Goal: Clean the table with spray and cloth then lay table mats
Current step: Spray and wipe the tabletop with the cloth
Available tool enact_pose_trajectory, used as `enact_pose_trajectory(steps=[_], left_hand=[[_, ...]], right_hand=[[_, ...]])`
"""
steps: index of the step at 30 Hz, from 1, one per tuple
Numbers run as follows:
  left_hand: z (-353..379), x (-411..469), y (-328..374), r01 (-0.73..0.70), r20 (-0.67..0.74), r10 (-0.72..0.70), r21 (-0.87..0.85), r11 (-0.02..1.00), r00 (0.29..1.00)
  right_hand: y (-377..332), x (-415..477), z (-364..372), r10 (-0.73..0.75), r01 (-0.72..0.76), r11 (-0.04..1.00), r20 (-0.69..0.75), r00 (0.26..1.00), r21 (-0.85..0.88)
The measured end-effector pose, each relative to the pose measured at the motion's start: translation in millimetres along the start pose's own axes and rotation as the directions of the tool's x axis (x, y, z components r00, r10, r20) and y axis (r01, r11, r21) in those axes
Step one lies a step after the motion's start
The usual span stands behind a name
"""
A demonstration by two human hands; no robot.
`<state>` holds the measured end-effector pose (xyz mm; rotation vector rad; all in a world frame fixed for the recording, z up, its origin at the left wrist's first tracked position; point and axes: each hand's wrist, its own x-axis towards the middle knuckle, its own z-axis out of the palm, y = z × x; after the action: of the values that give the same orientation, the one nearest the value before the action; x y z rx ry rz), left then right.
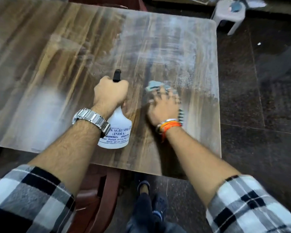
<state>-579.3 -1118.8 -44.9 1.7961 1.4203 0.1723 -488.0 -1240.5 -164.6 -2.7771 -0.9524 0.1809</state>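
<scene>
One spray bottle (115, 130) stands on the counter (57, 64) near its near edge; the left hand (109, 95) is closed around its neck. Contents cannot be determined. One blue cloth (155, 85) lies toward the right edge, pressed flat under the spread right hand (164, 108). Wet streaks (166, 41) cover the far right corner.

We have a single view, worn on the person's head, looking forward and steeply down. It sits close above the near right corner of the table (158, 47), whose far and right edges fall inside the picture while the left edge runs out of it. Both forearms reach in from the bottom corners, and the dark floor (259, 115) fills the right side.
</scene>
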Motion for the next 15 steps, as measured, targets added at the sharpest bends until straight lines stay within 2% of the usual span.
enact_pose_trajectory(steps=[2, 4, 6, 7, 8, 10, 11, 12, 13, 15], left_hand=[[-5.1, 15.1, 3.2, -0.003, -0.036, 0.003, -0.008, 1.000, 0.999], [-12.8, 30.0, 8.1, -0.011, -0.054, 0.012, 0.012, 1.000, 0.998], [-20.6, 46.7, 10.1, -0.018, -0.056, 0.019, 0.021, 1.000, 0.998], [-23.8, 55.7, 11.7, -0.010, -0.053, 0.011, 0.006, 1.000, 0.999], [-26.1, 65.2, 12.4, 0.003, -0.054, -0.004, -0.019, 1.000, 0.999], [-26.9, 81.0, 11.5, 0.016, -0.047, -0.018, -0.039, 0.999, 0.999], [-26.8, 82.7, 13.7, 0.010, -0.035, -0.012, -0.044, 0.999, 0.999], [-26.8, 83.8, 17.1, 0.008, -0.020, -0.009, -0.048, 0.999, 1.000], [-26.3, 86.3, 19.8, 0.002, -0.019, -0.003, -0.056, 0.998, 1.000], [-25.5, 90.6, 21.6, 0.004, -0.017, -0.005, -0.088, 0.996, 1.000]], right_hand=[[-47.7, -0.2, 5.0, -0.278, 0.278, 0.960, 0.066, 0.958, 0.010], [-84.2, 2.0, 7.2, -0.543, 0.547, 0.836, 0.193, 0.817, 0.036], [-97.1, 8.8, 9.1, -0.674, 0.668, 0.735, 0.238, 0.700, 0.117], [-94.9, 15.9, 10.6, -0.694, 0.678, 0.719, 0.206, 0.690, 0.150], [-85.5, 26.6, 11.3, -0.671, 0.652, 0.742, 0.145, 0.727, 0.156], [-40.7, 56.3, 12.0, -0.451, 0.448, 0.891, 0.032, 0.892, 0.065], [-6.5, 72.0, 7.4, -0.277, 0.277, 0.961, -0.014, 0.961, 0.000], [31.1, 87.3, -0.8, -0.082, 0.080, 0.996, -0.051, 0.995, -0.037], [66.1, 98.6, -11.2, 0.110, -0.113, 0.993, -0.084, 0.990, -0.030], [109.1, 107.9, -26.5, 0.387, -0.391, 0.920, -0.116, 0.915, -0.006]])
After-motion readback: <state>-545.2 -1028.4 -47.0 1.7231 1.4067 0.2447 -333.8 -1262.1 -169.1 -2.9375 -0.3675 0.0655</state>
